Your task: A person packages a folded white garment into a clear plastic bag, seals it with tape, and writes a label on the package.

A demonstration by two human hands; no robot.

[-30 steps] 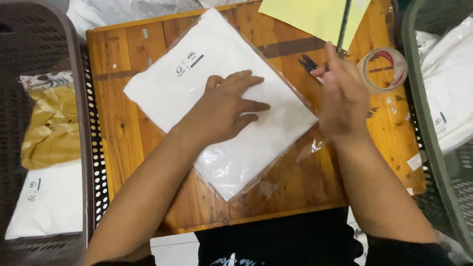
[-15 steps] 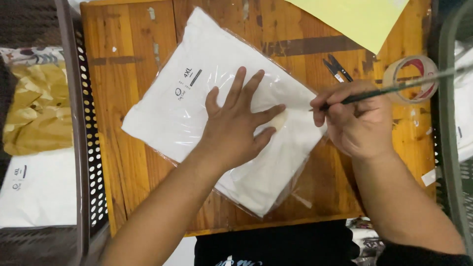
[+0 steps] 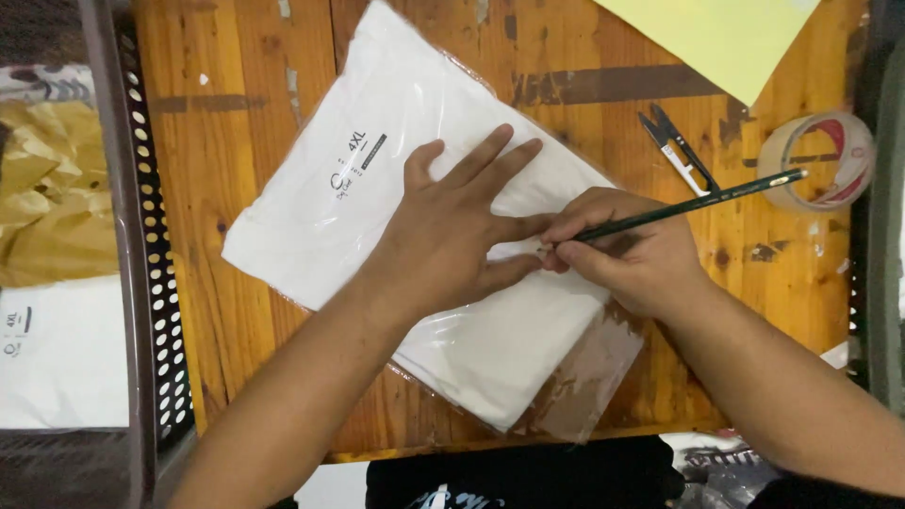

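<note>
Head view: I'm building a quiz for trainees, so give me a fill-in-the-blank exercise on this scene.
1. The left hand lies flat on the white ____ in its clear bag.
2. The right hand holds a dark ____.
3. The tape roll lies on the wooden ____.
4. The snips lie between the bag and the ____ roll.

Missing words: garment; pencil; table; tape

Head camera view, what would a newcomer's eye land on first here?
First, the white garment in a clear plastic bag, lying slantwise in the middle of the wooden table, with the left hand pressed flat on it. Beside it, the right hand holds a dark pencil with its tip at the bag. A tape roll lies at the table's right edge.
</note>
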